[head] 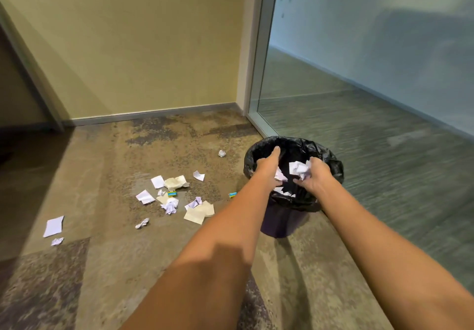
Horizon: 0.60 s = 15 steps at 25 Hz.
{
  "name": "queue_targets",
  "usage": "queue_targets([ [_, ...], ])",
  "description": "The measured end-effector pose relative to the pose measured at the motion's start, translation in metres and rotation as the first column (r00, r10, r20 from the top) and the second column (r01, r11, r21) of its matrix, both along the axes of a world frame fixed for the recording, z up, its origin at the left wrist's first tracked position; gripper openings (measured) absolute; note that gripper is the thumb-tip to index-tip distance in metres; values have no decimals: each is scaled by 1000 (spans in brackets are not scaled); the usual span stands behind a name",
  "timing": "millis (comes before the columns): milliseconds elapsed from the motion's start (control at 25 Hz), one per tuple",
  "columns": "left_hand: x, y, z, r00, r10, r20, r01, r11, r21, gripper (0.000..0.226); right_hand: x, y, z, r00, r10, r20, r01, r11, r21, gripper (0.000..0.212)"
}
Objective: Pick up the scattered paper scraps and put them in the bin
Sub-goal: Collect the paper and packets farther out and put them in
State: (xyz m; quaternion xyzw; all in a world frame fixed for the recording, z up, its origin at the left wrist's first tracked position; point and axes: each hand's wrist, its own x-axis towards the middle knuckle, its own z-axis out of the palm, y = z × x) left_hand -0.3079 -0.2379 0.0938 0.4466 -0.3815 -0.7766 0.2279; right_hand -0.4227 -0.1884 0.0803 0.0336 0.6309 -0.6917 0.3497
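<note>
A dark bin (282, 223) lined with a black bag (333, 169) stands on the carpet by the glass wall, with white scraps inside. Both my hands are over its mouth. My right hand (316, 175) grips a crumpled white paper wad (298, 168). My left hand (268, 165) is spread with fingers apart, and a white scrap (280, 175) sits just below its palm; whether it holds that scrap I cannot tell. Several white and cream paper scraps (177, 196) lie scattered on the floor left of the bin.
A flat white sheet (53, 226) and a small wad (57, 241) lie far left. One crumpled ball (221, 153) sits near the wall. Small blue-green wrappers (173, 194) (232, 195) lie among the scraps. A glass partition (359, 73) rises right of the bin.
</note>
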Motion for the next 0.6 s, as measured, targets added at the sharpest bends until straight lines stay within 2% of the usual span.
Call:
queue_targets([
  [80, 4, 3, 6, 992, -67, -111, 78, 992, 96, 74, 8, 5, 14, 996, 31, 80, -28, 999, -34, 39],
  [160, 10, 3, 1, 982, -113, -149, 132, 984, 123, 70, 8, 10, 14, 998, 63, 29, -62, 997, -52, 38],
  [200, 12, 4, -5, 989, -114, -97, 122, 989, 84, 67, 10, 12, 9, 995, 81, -54, -82, 996, -21, 36],
  [280, 20, 5, -18, 987, -102, 124, 122, 979, -161, 53, 16, 18, -8, 950, 118, -288, -79, 986, 145, 31],
  [320, 27, 8, -23, 971, -65, 231, 136, 942, -305, 41, 17, 19, -23, 891, 147, -430, -48, 972, 232, 26],
  [400, 44, 18, -32, 952, 23, 305, 137, 860, -492, 29, 30, 26, -41, 767, 207, -607, -15, 952, 306, 16],
  [600, 111, 63, -30, 915, 163, 369, 108, 784, -612, 28, 102, 65, -37, 479, 285, -830, -34, 951, 308, 15],
])
